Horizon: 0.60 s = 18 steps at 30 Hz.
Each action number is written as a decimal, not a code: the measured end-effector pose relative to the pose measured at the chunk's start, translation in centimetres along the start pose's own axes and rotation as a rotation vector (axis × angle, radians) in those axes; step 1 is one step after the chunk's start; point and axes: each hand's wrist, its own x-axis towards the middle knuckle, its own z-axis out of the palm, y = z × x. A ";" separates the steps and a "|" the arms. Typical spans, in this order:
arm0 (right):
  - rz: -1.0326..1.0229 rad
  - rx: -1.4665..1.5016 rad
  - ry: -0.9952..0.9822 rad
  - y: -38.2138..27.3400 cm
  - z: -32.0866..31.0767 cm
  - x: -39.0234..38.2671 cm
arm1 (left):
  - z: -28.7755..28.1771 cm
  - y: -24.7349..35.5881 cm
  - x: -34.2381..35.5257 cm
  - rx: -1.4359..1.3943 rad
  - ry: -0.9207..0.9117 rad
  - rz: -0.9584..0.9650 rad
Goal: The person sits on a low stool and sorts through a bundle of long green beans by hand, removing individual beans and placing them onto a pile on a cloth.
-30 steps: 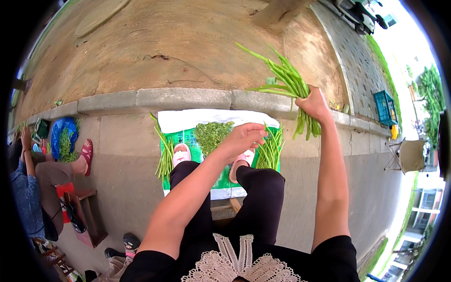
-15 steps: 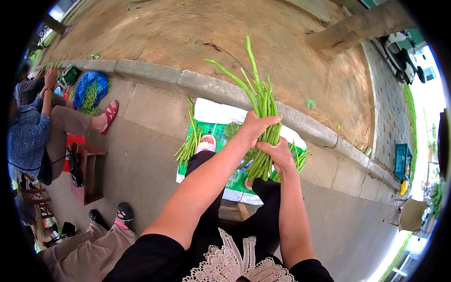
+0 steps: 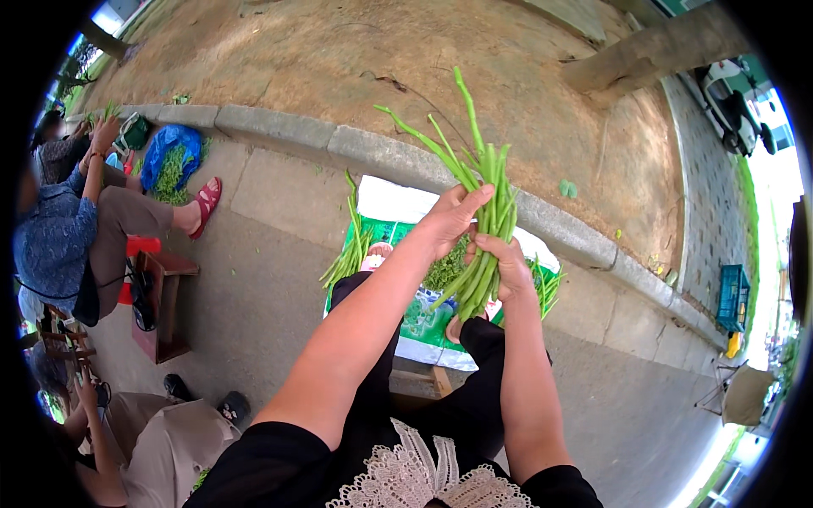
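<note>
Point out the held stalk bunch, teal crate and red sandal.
Stalk bunch point(image 3: 501, 212): head view, stalks just above the right hand.
Teal crate point(image 3: 733, 298): head view, middle of its side.
Red sandal point(image 3: 207, 201): head view, its straps.

Daylight, bright and diffuse; fingers evenly lit, reasonably sharp, without hard shadows. Beyond the fingers, soil shows soft dappled shade and pale patches. Far right of them, severe white glare. Below them, black trousers lose detail. Kerb beyond the fingers bowed by fisheye distortion; corners black.
</note>
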 end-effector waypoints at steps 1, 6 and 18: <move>-0.031 0.045 0.004 -0.5 -0.4 0.0 | 0.1 0.1 -0.4 0.026 -0.028 0.000; -0.161 0.129 0.205 -1.2 -0.5 0.4 | 0.0 -1.1 -1.4 0.183 -0.128 -0.057; -0.002 -0.417 -0.052 -1.7 -0.3 -0.6 | -0.1 -0.6 -2.7 0.101 -0.209 -0.155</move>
